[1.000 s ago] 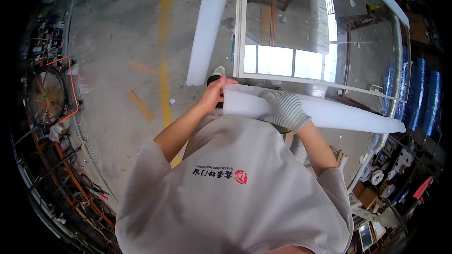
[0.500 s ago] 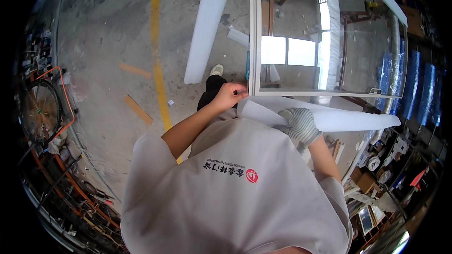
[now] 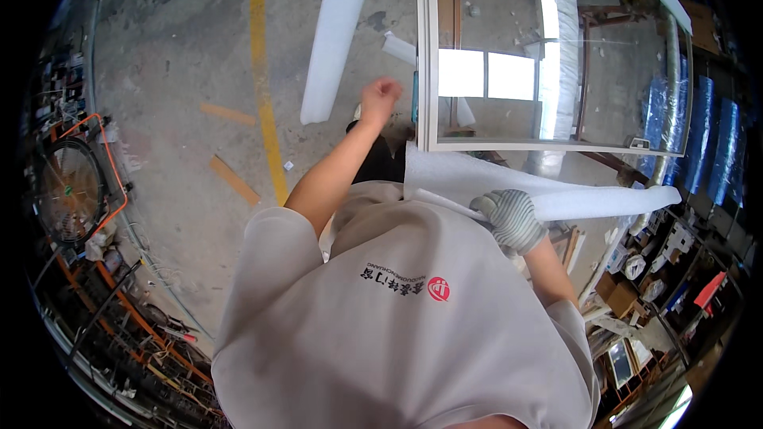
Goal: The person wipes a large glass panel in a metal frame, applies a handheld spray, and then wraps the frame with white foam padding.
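A glass window panel with a pale grey frame point(image 3: 540, 145) lies flat at the upper right, raised above the floor. My bare left hand point(image 3: 381, 102) is just left of the frame's left side, apart from it. Its fingers are curled and slightly blurred; whatever they may hold is hidden. My right hand point(image 3: 513, 221), in a grey striped glove, is closed on the edge of a white foam sheet point(image 3: 588, 201). This sheet stretches along the near side of the window, between it and my body, and tapers to the right.
A long white foam roll point(image 3: 338, 40) lies on the floor left of the window. Brown strips point(image 3: 233, 181) lie near a yellow floor line point(image 3: 266, 95). At the far left stands a large fan point(image 3: 70, 191). Blue wrapped rolls point(image 3: 699, 135) and cluttered shelves line the right.
My left hand has moved away from the window's near left corner, farther up and to the left. The foam near that corner is more spread out. My right hand stays on the foam.
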Available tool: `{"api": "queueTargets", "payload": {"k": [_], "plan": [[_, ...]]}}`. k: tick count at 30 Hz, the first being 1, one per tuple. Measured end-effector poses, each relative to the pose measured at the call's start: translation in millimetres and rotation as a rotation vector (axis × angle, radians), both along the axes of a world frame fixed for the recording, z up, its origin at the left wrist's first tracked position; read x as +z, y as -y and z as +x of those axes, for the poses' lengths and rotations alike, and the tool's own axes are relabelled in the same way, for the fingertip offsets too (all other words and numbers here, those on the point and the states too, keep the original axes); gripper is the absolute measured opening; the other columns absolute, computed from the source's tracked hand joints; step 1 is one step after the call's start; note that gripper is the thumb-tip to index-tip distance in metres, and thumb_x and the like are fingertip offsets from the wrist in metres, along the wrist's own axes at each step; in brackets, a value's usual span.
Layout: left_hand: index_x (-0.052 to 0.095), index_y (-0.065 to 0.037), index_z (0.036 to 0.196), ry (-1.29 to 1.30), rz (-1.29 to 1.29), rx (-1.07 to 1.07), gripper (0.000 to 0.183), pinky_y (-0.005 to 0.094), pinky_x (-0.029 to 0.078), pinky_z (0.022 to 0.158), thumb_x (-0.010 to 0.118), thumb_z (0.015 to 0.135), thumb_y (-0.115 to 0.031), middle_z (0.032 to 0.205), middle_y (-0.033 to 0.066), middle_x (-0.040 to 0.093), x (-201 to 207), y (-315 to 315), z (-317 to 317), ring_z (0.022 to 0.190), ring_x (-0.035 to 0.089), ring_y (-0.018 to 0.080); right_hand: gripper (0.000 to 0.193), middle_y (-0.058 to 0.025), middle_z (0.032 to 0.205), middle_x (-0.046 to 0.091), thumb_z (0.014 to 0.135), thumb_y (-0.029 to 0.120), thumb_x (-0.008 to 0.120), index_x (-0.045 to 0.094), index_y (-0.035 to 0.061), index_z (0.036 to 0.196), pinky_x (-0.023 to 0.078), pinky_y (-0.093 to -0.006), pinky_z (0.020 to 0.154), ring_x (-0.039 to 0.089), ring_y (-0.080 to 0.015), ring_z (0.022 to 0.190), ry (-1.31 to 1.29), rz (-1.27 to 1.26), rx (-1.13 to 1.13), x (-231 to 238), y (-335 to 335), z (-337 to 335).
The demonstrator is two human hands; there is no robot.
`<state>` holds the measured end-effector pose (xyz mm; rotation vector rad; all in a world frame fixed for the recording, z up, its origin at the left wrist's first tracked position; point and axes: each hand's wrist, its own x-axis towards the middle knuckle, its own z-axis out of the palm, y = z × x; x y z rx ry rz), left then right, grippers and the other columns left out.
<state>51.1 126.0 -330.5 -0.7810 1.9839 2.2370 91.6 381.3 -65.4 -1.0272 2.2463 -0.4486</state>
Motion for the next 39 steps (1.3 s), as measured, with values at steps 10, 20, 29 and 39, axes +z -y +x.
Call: {"api": "queueTargets", "payload": {"k": [10, 20, 29, 39], "plan": [[0.063, 0.002, 0.085, 1.374, -0.113, 0.091, 0.029, 0.0374, 0.048, 0.054, 0.056, 0.08, -0.026, 0.077, 0.016, 0.063, -121.4, 71.1, 190.8, 0.061, 0.06, 0.0281, 0.017, -0.0069, 0.067, 0.059, 0.067, 0.023, 0.064, 0.06, 0.0101, 0.078, 0.047, -0.0373, 0.054, 0.058, -0.0265, 0.059, -0.211, 0.016, 0.002, 14.4, -16.2, 8.0], [0.038, -0.003, 0.132, -0.004, 0.118, -0.031, 0.058, 0.0242, 0.046, 0.06, 0.063, 0.082, -0.017, 0.117, 0.0083, 0.055, 15.4, 60.0, -54.3, 0.075, 0.06, 0.0119, 0.038, -0.0073, 0.054, 0.055, 0.058, 0.041, 0.076, 0.059, 0.008, 0.064, 0.045, -0.0355, 0.048, 0.058, -0.0261, 0.052, -0.229, -0.192, -0.143, 11.2, 17.5, -13.6], [0.038, -0.002, 0.132, -0.403, 0.546, -0.107, 0.045, 0.0254, 0.049, 0.073, 0.047, 0.088, 0.001, 0.113, 0.0098, 0.054, 72.8, 25.1, -223.6, 0.086, 0.061, 0.0172, 0.041, -0.0099, 0.054, 0.054, 0.059, 0.043, 0.076, 0.058, 0.0058, 0.062, 0.046, -0.0359, 0.049, 0.056, -0.0264, 0.05, -0.403, -0.11, -0.225, -10.0, 31.3, -38.8], [0.065, 0.0, 0.075, -0.104, -0.052, 0.031, 0.014, 0.0293, 0.049, 0.059, 0.057, 0.082, -0.009, 0.075, 0.0093, 0.066, -37.9, 34.1, -257.1, 0.066, 0.062, 0.0147, 0.034, -0.0063, 0.053, 0.053, 0.06, 0.041, 0.075, 0.06, 0.0108, 0.063, 0.048, -0.0386, 0.058, 0.056, -0.025, 0.049, -0.372, -0.186, -0.337, -38.7, 41.5, -68.3]]}}
